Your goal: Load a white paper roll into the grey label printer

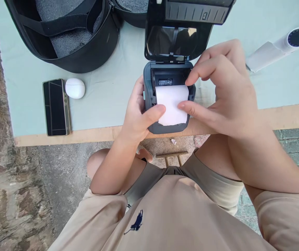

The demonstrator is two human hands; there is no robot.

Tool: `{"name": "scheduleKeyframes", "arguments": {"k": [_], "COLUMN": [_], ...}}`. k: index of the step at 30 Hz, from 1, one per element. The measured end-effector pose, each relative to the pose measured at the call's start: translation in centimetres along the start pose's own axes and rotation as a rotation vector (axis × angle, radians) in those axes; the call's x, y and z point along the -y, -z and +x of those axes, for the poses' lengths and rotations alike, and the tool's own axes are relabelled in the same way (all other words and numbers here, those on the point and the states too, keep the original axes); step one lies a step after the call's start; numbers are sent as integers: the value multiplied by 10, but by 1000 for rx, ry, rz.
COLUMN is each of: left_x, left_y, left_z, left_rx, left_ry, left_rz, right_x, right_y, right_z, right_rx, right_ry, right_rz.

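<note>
The dark device (147,85) is at the near edge of the bench (107,101), in front of the person, with its lid (178,43) swung back on the far side. The open lid leaves the compartment and the white paper roll (171,99) in it reachable from above.

The left hand (136,113) holds the device from its left side, its fingers closed around the body and the thumb on the paper's left edge; this grip probably steadies the body and the paper together. The right hand (230,90) comes in from the right, thumb on the paper's right edge and index fingertip near its far right corner. These two are moderately parted; whether they pinch the paper or only touch it cannot be told. Placed so, they seem to leave the left hand to bear the hold.

The device's long axis runs near to far, its hinge at the far end. The paper's loose, slightly uneven edge points near, toward the person; the roll's own axis appears to lie left to right.

Left on the bench, a phone (56,108) lies just beside a small white case (75,88), with an open black case (92,55) beyond.
</note>
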State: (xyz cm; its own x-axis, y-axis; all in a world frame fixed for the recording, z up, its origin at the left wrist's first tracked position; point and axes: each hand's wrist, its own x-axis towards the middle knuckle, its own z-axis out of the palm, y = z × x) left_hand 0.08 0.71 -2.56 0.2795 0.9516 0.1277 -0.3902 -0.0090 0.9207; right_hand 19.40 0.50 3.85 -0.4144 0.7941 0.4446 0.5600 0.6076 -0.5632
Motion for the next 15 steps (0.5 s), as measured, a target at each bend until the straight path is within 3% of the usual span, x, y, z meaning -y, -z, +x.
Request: {"name": "scheduleKeyframes", "arguments": {"k": [3, 11, 15], "left_x": [-3, 0, 7], "left_y": [-5, 2, 6], "left_z": [-1, 0, 1], "left_rx": [-41, 15, 37], "left_ry": [44, 1, -60], "left_rz": [-33, 25, 76], "right_x": [1, 1, 2], "right_y": [0, 2, 2], "right_z": [0, -2, -1], "right_rx": [6, 102, -104], "right_ry": [35, 30, -41], "right_rz": [-1, -26, 84]}}
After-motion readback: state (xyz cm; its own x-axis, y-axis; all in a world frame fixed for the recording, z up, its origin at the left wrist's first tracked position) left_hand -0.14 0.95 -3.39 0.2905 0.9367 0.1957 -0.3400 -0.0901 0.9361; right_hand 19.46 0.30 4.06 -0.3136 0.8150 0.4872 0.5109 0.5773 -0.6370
